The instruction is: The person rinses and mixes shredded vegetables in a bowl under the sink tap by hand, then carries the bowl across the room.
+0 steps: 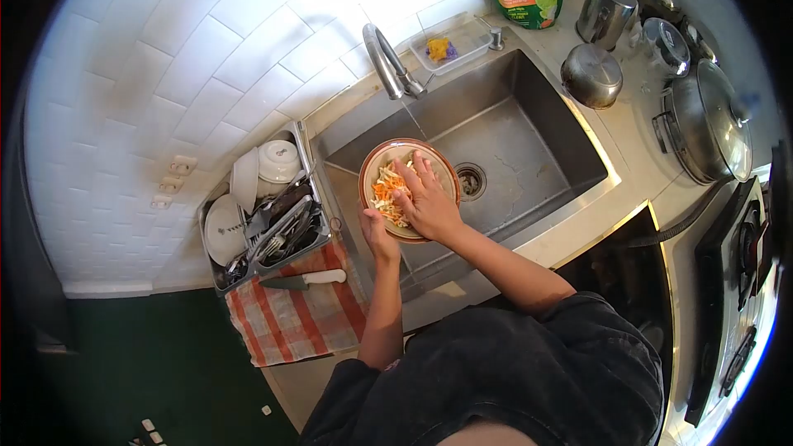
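My left hand (380,235) grips the near-left rim of a round brown-rimmed bowl (451,175) held over the sink. Inside the bowl lie shredded vegetables (385,190), pale and orange strips that look like cabbage and carrot. My right hand (431,205) rests on the shreds with its fingers stretched out, covering the bowl's right part. Just beyond the bowl, a thin stream of water drops from the curved faucet (387,62) toward its far rim. The sink (529,149) has a drain (471,182) to the right of the bowl.
Left of the sink stands a dish rack (310,231) with bowls, plates and cutlery. A knife (306,280) lies on a checked cloth (289,326) in front of it. At the right are a small pot (592,76), a large lidded pot (702,128) and a stove (727,281).
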